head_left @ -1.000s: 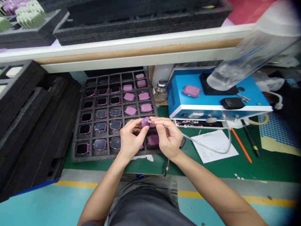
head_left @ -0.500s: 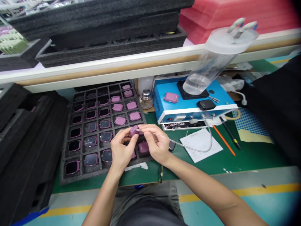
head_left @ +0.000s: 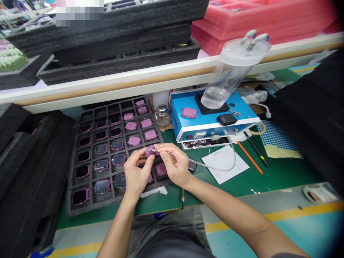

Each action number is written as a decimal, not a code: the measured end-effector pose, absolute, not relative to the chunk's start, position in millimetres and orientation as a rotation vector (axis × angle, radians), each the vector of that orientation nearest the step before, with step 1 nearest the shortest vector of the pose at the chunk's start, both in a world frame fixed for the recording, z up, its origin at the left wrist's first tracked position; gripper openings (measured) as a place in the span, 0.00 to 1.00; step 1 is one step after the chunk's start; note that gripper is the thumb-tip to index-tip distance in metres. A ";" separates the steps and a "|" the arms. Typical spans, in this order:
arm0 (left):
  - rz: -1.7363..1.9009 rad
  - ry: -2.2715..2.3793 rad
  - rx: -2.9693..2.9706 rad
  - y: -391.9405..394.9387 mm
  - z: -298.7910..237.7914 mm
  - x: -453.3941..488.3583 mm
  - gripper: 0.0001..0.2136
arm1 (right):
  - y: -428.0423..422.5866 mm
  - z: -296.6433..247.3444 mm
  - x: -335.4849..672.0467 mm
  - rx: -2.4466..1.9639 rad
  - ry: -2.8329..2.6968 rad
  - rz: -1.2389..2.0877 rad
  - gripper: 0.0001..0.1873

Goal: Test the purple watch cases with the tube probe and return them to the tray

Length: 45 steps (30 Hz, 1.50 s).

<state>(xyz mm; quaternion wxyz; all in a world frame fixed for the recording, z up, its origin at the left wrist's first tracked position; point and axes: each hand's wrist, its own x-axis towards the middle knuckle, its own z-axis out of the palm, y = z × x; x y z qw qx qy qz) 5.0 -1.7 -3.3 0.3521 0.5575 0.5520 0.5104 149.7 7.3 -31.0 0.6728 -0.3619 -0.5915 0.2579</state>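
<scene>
My left hand (head_left: 137,172) pinches a small purple watch case (head_left: 149,151) above the near right part of a black foam tray (head_left: 88,199). My right hand (head_left: 173,164) grips the tip of a thin clear tube (head_left: 215,167) and presses it against that case. The tube curves right to a blue machine (head_left: 206,123) that carries a clear canister (head_left: 231,73). The tray's cells hold several purple cases, some face up with dark screens, some face down.
On the machine lie a purple case (head_left: 189,113) and a black case (head_left: 227,119). A small glass bottle (head_left: 163,115) stands beside it. A paper sheet (head_left: 224,163), an orange pen (head_left: 249,157) and a black pen (head_left: 255,148) lie on the green mat. Foam stacks flank both sides.
Both hands keep the case and tube tip together; only the camera view has shifted, so everything sits further left and lower in the picture.
</scene>
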 end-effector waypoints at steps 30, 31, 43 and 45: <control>1.303 1.433 1.429 2.6 -5.1 3.5 0.14 | 9.3 -27.6 147.7 -0.811 -1.319 0.600 0.09; 1.300 1.433 1.429 2.3 -5.1 4.1 0.14 | 9.5 -27.4 147.6 -0.808 -1.317 0.596 0.09; 0.779 1.684 2.307 96.6 39.0 -40.3 0.19 | 1.5 -31.7 151.2 -0.825 -1.259 0.591 0.08; 0.633 1.826 2.281 155.9 48.0 -50.0 0.21 | 1.2 -34.6 150.2 -0.836 -1.274 0.603 0.08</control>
